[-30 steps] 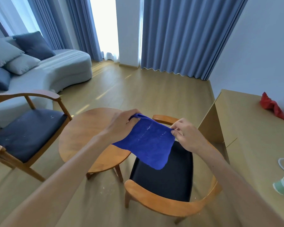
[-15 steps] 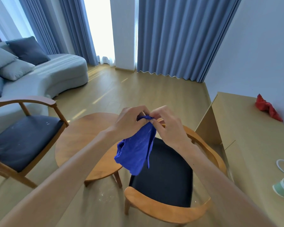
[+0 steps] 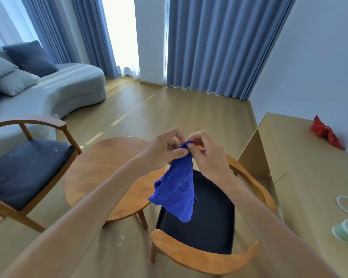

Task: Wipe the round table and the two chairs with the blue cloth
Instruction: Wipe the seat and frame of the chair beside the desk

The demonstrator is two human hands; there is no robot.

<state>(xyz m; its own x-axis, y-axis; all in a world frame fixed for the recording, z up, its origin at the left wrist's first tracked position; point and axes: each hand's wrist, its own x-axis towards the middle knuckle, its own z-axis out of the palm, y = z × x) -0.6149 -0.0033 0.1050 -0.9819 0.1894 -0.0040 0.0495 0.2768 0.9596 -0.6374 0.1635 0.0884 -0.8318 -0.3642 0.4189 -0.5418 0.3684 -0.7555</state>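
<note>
Blue cloth (image 3: pixel 176 189) is pinched at its top edge by both hands, and it hangs in a gathered, folded drape below the fingertips; a second ago it was stretched flat between hands held apart, whereas the left hand (image 3: pixel 165 151) and right hand (image 3: pixel 205 155) are now brought together until thumbs nearly touch. On each hand the thumb and forefinger are closed on the fabric, the other fingers loosely curled.

One round table (image 3: pixel 100 173) is seen below and to the left of the fingers. Two chairs are counted: one chair with a black seat (image 3: pixel 209 223) directly beneath the hanging cloth, its curved wooden back toward the viewer, and one chair with a dark blue seat (image 3: pixel 24 173) well to the left, beyond the table. White specks are visible on that blue seat.

To the right of the fingers a pale cabinet (image 3: pixel 309 177) stands just beside the near chair, carrying one red cloth (image 3: pixel 325 133). Open wooden floor (image 3: pixel 179 113) lies beyond the fingertips up to the curtains (image 3: pixel 219 43).
</note>
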